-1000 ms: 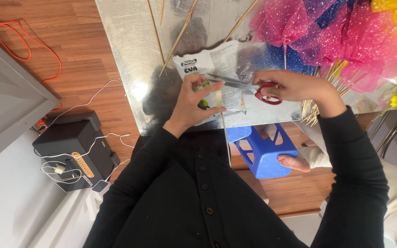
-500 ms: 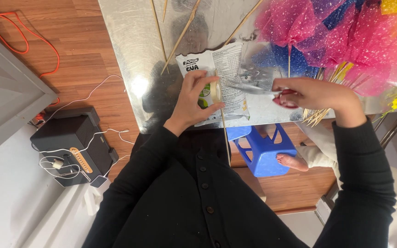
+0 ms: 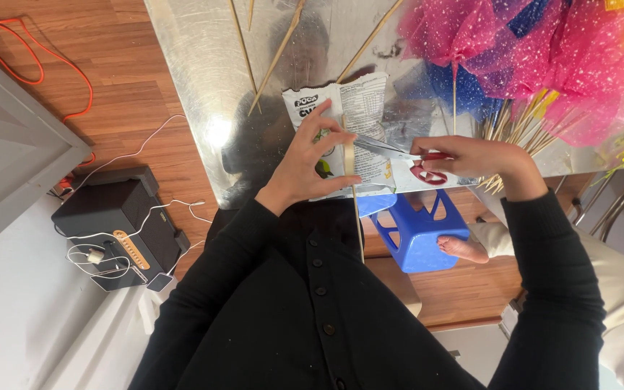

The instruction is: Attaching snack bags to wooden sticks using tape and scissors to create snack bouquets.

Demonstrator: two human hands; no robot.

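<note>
left hand [image 3: 310, 162] pinches a thin wooden stick [image 3: 356, 206], its length running toward the body | right hand [image 3: 474, 159] grips red-handled scissors [image 3: 406, 155], blades crossing the stick from the right | over shiny tabletop [image 3: 204, 87]

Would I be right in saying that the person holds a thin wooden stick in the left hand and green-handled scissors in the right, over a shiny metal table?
Not quite: the scissors have red handles, not green, as the head view shows. The rest holds: the left hand pinches a thin wooden stick, the right hand works the scissors, and both are over the shiny metal table.
</note>
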